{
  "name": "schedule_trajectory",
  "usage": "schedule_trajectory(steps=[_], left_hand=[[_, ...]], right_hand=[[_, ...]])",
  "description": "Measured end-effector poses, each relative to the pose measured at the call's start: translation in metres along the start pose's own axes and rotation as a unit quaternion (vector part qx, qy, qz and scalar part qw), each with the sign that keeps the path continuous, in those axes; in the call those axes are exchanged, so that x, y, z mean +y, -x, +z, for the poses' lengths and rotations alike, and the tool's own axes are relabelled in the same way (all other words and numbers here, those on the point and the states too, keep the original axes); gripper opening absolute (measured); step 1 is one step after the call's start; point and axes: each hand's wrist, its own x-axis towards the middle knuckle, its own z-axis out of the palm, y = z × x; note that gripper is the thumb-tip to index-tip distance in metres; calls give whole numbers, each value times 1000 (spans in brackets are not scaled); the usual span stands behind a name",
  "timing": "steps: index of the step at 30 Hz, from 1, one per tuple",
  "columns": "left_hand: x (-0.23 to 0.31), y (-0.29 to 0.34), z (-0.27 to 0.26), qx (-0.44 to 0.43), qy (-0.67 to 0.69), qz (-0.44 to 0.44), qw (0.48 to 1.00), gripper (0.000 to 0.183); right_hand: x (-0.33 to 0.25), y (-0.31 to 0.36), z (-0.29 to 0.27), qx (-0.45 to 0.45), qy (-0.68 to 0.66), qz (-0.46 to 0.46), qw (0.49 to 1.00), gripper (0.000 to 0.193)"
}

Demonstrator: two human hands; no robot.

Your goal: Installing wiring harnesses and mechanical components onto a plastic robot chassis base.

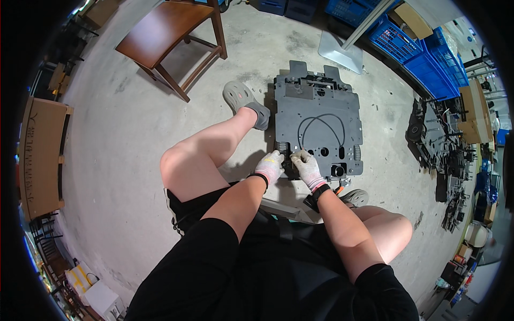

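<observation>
A dark grey flat metal chassis [326, 104] lies on the floor in front of me, with holes, ribbed wheels at its sides and two tabs at its far end. Looped across its top is a thin black cable [305, 124]. Both hands wear whitish work gloves and meet at the chassis's near left corner, by a dark recess. My left hand [271, 165] has its fingers curled at that corner's outer side. Just right of it, my right hand [307, 167] pinches at the recess edge. Whatever lies between the fingers is too small or hidden to name.
A brown wooden chair [166, 32] stands at the far left. Blue crates [396, 40] and a metal post's base plate [341, 52] are at the far right. Dark machine parts [428, 134] pile up on the right. Large cardboard [43, 155] stands left. My legs flank the chassis.
</observation>
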Motion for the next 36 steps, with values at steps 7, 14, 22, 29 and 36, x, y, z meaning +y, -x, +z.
schedule_trajectory(steps=[7, 14, 22, 29, 36], left_hand=[[-3, -2, 1, -19, 60, 1, 998, 41], [-1, 0, -6, -17, 2, 15, 1000, 45], [-3, -2, -3, -12, -53, 23, 998, 48], [-7, -2, 3, -12, -1, 12, 1000, 41], [-20, -14, 24, -25, 195, -63, 979, 45]], right_hand=[[-22, 4, -4, -18, -204, 10, 979, 25], [-20, 1, -8, -58, -139, 20, 988, 24], [-15, 3, -13, -88, 17, -66, 994, 25], [-34, 11, -3, -24, -123, 4, 992, 39], [-29, 11, 6, -44, -130, 21, 990, 26]])
